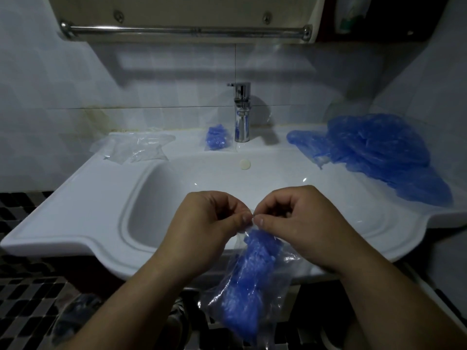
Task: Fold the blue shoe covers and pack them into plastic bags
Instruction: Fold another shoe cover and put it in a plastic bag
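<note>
A clear plastic bag [249, 284] stuffed with folded blue shoe covers hangs in front of the sink's front edge. My left hand [212, 223] and my right hand [290, 221] pinch the bag's top edge between thumb and fingertips, close together. A second packed bag of blue covers [216, 138] lies on the sink ledge left of the faucet. Loose blue shoe covers [374, 150] are heaped on the right side of the ledge. Empty clear bags [136, 147] lie at the back left.
The white ceramic sink [75, 210] fills the middle, with a chrome faucet [242, 112] at the back centre. A metal towel rail [187, 30] runs overhead. Dark mosaic tiles [30, 299] cover the floor below.
</note>
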Motion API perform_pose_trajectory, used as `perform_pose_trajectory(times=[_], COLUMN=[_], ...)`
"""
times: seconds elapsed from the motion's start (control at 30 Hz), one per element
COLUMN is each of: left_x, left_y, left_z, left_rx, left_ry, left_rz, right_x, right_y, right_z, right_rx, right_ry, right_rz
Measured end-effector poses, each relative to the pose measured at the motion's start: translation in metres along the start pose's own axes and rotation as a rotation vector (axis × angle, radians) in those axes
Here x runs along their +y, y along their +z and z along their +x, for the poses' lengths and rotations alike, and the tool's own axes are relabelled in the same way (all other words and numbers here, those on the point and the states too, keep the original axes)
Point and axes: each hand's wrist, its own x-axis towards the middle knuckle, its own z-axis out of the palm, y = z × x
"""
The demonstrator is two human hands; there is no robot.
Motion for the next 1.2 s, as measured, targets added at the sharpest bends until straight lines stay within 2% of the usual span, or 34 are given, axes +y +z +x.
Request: perform_pose_trajectory(times=[0.5,0.67,1.2], left_x=[0.002,0.002,0.004], left_y=[0.0,0.0,-0.021], left_z=[-0.001,0.0,0.006], left_rx=[0.0,0.052,0.184], left_ry=[0.017,0.025,-0.013], left_rz=[0.033,0.036,-0.284], right_x=[-0.003,-0.005,-0.005], right_y=[0.004,0.003,-0.02], right_z=[0.0,0.0,-0.002], right_rx=[-0.023,-0.01,0.09], right_ry=[0.02,0.031,0.092], right_rz=[-0.019,-0.017,0.132])
